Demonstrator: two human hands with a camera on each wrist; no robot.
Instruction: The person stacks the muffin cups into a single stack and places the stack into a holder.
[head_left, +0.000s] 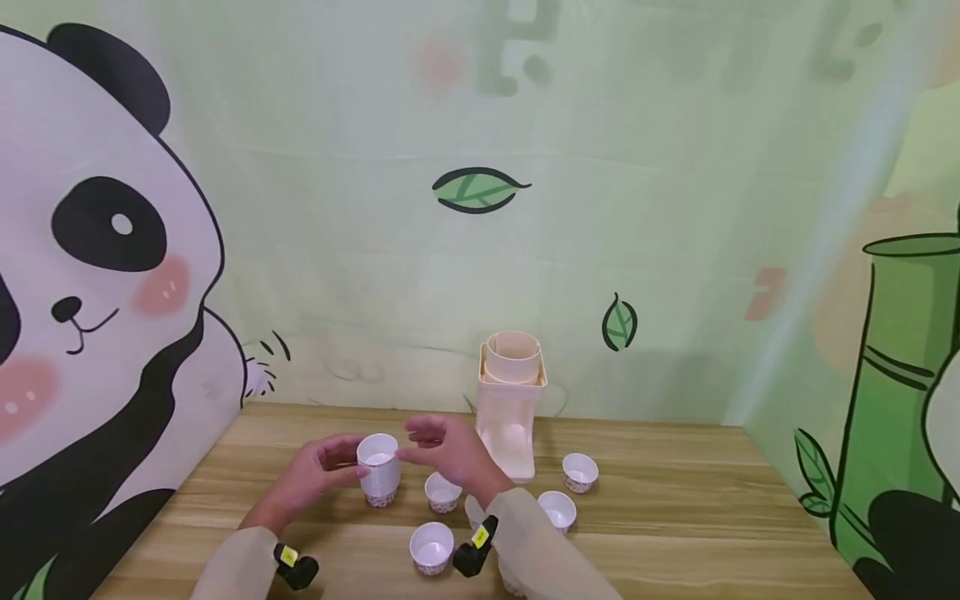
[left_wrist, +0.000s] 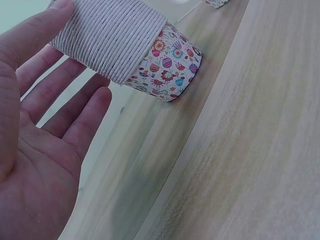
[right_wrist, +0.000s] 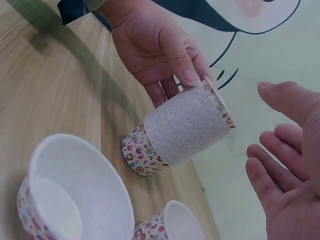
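Head view: cup stack (head_left: pixel 378 473) stands upright, at or just above the table (head_left: pixel 675 542). Left hand (head_left: pixel 318 469) pinches it, thumb near side, fingers behind, presumably because tall-on-narrow-base would tip. Right hand (head_left: pixel 453 452) between its 2 and 3 o'clock, fingers loose, gripping nothing; right wrist view shows a gap. Counts: one stack, layers unreadable; one pink stand (head_left: pixel 506 437) at 2 o'clock; four loose cups (head_left: pixel 431 550) clear, 3–5 o'clock, mouths up, likely two more partly behind right sleeve (head_left: pixel 551 554).
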